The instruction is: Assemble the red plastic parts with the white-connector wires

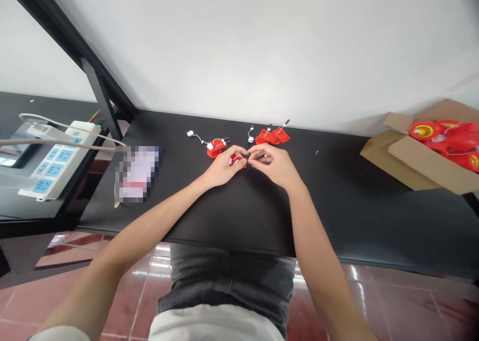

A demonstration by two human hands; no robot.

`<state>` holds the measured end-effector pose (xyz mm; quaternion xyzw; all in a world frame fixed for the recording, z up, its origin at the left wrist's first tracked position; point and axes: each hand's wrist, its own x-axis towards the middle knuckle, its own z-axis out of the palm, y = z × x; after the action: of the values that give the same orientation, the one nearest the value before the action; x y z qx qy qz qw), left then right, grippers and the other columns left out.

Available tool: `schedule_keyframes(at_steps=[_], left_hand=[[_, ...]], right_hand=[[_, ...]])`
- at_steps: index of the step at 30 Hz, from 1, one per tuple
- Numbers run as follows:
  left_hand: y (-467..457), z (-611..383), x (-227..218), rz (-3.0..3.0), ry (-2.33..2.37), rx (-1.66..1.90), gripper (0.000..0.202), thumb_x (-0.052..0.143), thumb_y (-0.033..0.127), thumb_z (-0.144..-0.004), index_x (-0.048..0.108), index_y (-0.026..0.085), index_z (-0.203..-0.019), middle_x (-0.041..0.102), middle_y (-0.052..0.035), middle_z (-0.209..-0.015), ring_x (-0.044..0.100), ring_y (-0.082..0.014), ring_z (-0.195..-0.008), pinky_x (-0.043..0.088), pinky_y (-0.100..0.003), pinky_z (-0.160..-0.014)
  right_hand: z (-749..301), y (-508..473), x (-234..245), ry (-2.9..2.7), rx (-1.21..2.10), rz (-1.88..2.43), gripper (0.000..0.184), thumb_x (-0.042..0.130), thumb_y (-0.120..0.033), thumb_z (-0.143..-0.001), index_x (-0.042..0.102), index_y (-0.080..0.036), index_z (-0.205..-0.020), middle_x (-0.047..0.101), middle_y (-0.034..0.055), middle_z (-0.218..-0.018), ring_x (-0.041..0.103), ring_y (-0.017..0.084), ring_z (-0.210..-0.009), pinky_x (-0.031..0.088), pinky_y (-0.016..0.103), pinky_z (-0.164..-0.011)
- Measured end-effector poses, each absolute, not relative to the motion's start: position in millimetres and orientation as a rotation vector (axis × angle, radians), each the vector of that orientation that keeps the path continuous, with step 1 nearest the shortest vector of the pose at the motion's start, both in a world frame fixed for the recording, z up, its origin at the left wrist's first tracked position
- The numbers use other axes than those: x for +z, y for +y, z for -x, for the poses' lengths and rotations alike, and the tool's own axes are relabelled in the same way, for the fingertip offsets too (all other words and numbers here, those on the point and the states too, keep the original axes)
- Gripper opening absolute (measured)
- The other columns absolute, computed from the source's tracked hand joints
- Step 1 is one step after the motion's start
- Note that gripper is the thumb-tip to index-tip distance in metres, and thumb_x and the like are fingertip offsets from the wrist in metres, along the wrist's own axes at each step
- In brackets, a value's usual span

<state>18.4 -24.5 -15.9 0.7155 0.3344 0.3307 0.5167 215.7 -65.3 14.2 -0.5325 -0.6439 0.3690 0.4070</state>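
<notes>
My left hand is closed around a small red plastic part with a white wire on it, above the black table. My right hand meets it from the right, thumb and forefinger pinched at the part's end; whatever sits between these fingertips is too small to name. Just behind my left hand lies another red plastic piece with metal prongs and a white wire leading to a white connector. Beyond my right hand are red plastic pieces with metal strips, beside a small white connector.
At the right, an open cardboard box holds several red and yellow plastic parts. A blurred-out phone lies on the left of the black table. Farther left is a white power strip with cables. A tiny metal piece lies right of my hands.
</notes>
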Motion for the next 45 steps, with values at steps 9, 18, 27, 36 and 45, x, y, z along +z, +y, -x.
schedule_keyframes(at_steps=[9, 18, 27, 36, 45], left_hand=[[-27, -19, -10, -1.629, 0.796, 0.730, 0.016, 0.060, 0.029, -0.092, 0.058, 0.018, -0.104, 0.064, -0.0006, -0.087, 0.061, -0.0112, -0.076, 0.049, -0.025, -0.074], [-27, -21, -13, -1.682, 0.863, 0.781, 0.013, 0.059, 0.030, -0.094, 0.057, 0.019, -0.100, 0.068, -0.0009, -0.089, 0.062, -0.0112, -0.077, 0.052, -0.026, -0.076], [-24, -15, -9, -1.935, 0.885, 0.786, 0.031, 0.066, 0.027, -0.089, 0.058, 0.020, -0.118, 0.065, -0.0084, -0.125, 0.064, -0.0221, -0.115, 0.052, -0.039, -0.103], [-21, -15, -8, -2.030, 0.869, 0.997, 0.008, 0.064, 0.026, -0.094, 0.064, 0.020, -0.099, 0.066, -0.0067, -0.107, 0.062, -0.0187, -0.102, 0.054, -0.035, -0.092], [-22, -14, -6, -2.067, 0.923, 1.001, 0.010, 0.063, 0.027, -0.095, 0.069, 0.021, -0.089, 0.072, -0.0040, -0.096, 0.064, -0.0188, -0.093, 0.053, -0.038, -0.091]], right_hand=[[-249, -56, 0, -1.508, 0.644, 1.814, 0.014, 0.071, -0.034, -0.078, 0.073, -0.019, -0.079, 0.074, 0.0063, -0.083, 0.063, 0.019, -0.071, 0.054, 0.037, -0.074], [-249, -49, -23, -1.591, 0.585, 1.748, 0.009, 0.069, -0.022, -0.078, 0.075, -0.021, -0.083, 0.074, 0.0061, -0.085, 0.061, 0.019, -0.069, 0.055, 0.039, -0.075], [-246, -52, -10, -1.475, 0.771, 1.649, 0.030, 0.054, -0.023, -0.089, 0.076, -0.019, -0.109, 0.069, 0.0072, -0.096, 0.063, 0.018, -0.075, 0.056, 0.040, -0.081], [-247, -58, 1, -1.331, 0.966, 1.503, 0.020, 0.064, -0.033, -0.090, 0.074, -0.018, -0.100, 0.071, 0.0045, -0.081, 0.070, 0.020, -0.080, 0.057, 0.042, -0.088], [-247, -61, 5, -1.395, 1.039, 1.499, 0.025, 0.063, -0.038, -0.092, 0.077, -0.021, -0.105, 0.075, 0.0074, -0.099, 0.070, 0.023, -0.094, 0.054, 0.045, -0.095]])
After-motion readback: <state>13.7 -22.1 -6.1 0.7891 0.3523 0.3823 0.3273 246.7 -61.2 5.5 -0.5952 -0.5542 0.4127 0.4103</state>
